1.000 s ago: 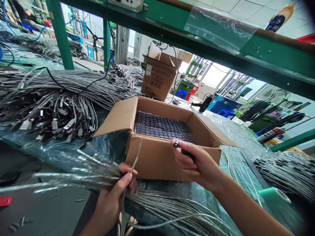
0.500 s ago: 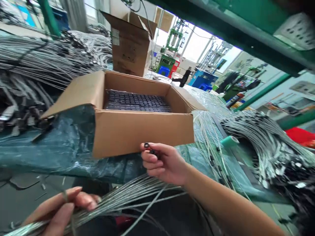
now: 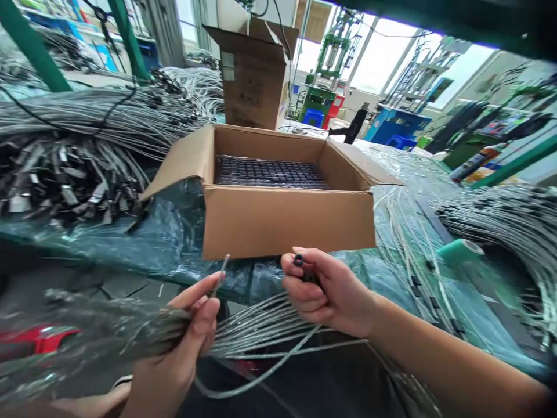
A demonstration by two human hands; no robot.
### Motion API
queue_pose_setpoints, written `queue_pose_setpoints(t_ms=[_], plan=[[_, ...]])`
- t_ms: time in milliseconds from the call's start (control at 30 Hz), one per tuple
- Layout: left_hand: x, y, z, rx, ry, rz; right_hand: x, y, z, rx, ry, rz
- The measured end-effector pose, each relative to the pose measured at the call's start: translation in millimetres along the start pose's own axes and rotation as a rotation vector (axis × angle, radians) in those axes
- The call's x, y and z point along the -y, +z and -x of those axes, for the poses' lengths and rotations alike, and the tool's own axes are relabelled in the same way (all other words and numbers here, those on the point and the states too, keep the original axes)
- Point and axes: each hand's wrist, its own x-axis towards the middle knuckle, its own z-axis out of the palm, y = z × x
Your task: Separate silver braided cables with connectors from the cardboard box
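My left hand [image 3: 187, 337] is closed around a bundle of grey braided cables [image 3: 256, 331]. Between its thumb and forefinger one cable end [image 3: 225, 264] sticks up. To the right, my right hand [image 3: 326, 287] pinches a small black ring-like sleeve [image 3: 298, 260], its hole facing me. More dark pieces seem to sit inside the curled fingers, partly hidden. A short gap separates the cable end from the black sleeve. Behind both hands stands an open cardboard box [image 3: 287, 223] holding rows of dark parts in clear plastic [image 3: 270, 173].
Piles of grey cables with metal ends [image 3: 73, 180] lie on the left of the plastic-covered table [image 3: 174, 223]. At right are more cables [image 3: 513, 226] and a green roll [image 3: 460, 252]. A taller carton [image 3: 252, 81] stands behind the box. Green frame bars [image 3: 128, 40] rise at left.
My left hand has risen and moved right, with a single cable end now upright in its fingertips. My right hand still holds the black sleeve. The view has shifted left.
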Motion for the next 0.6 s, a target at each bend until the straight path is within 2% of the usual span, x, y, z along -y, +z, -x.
queue_pose_setpoints(t_ms=[100,233,300,467,600], plan=[[-2.4,-1.2,-1.3,0.015,-0.021,-0.038,-5.4,9.0,-3.5,-0.06,-0.037,0.168],[3.3,-12.1,-2.2,0.142,0.135,-0.07,-12.3,19.5,-10.7,-0.146,-0.185,0.482],[6.1,-15.4,-3.1,0.165,0.187,-0.079,-16.0,23.0,-13.9,-0.186,-0.287,0.655],[6.4,-16.4,-5.5,0.213,0.219,-0.064,-22.7,28.4,-18.2,-0.294,-0.48,1.03],[7.0,-15.6,-4.7,0.184,0.175,-0.027,-26.2,28.0,-19.6,-0.322,-0.505,1.147]])
